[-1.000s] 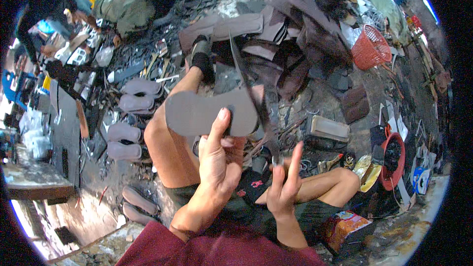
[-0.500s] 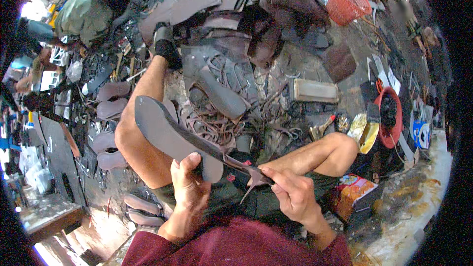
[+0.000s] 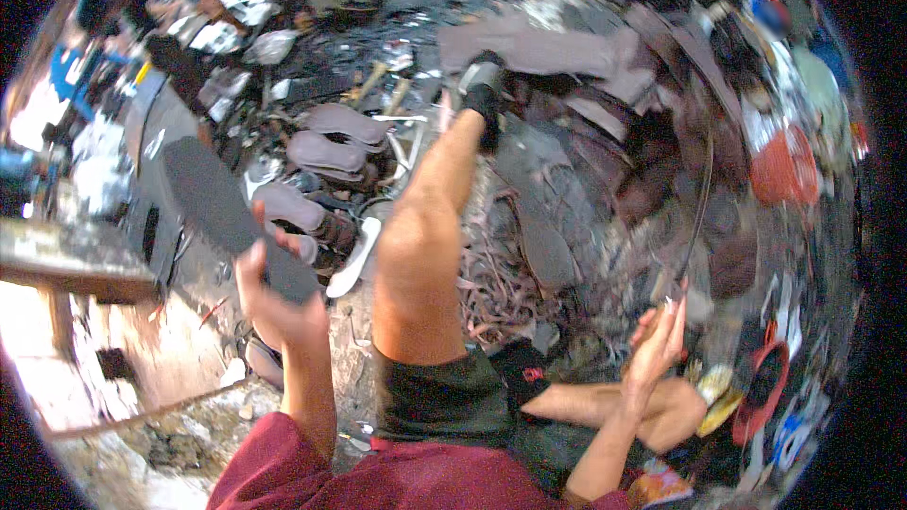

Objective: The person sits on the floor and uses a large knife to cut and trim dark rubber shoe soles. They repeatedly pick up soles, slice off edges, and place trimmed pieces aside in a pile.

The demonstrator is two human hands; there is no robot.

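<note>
My left hand [image 3: 283,307] is closed round the heel end of a dark grey shoe sole [image 3: 213,194], raised at the left and tilted with its far end up and to the left. Over on the right, my right hand [image 3: 654,345] has its fingers drawn together at the tips. From them a long, thin, dark strip [image 3: 700,212] rises in a curve. A small bright glint shows at those fingertips, too blurred to identify. Between my hands are my bent legs, and beyond them a heap of curled brown offcuts [image 3: 496,297] with a long sole-shaped piece [image 3: 539,241] on it.
Paired brown soles [image 3: 326,156] lie in a row beyond my left hand, near a white sole-shaped piece [image 3: 354,260]. Brown sheets [image 3: 567,52] are piled at the back. A red basket [image 3: 786,170] and a red basin [image 3: 761,395] stand at the right. A wooden bench [image 3: 80,274] is at the left.
My hands have moved apart: the left carried the sole to the left, the right went right with the strip, now clear of the sole. The view has turned left.
</note>
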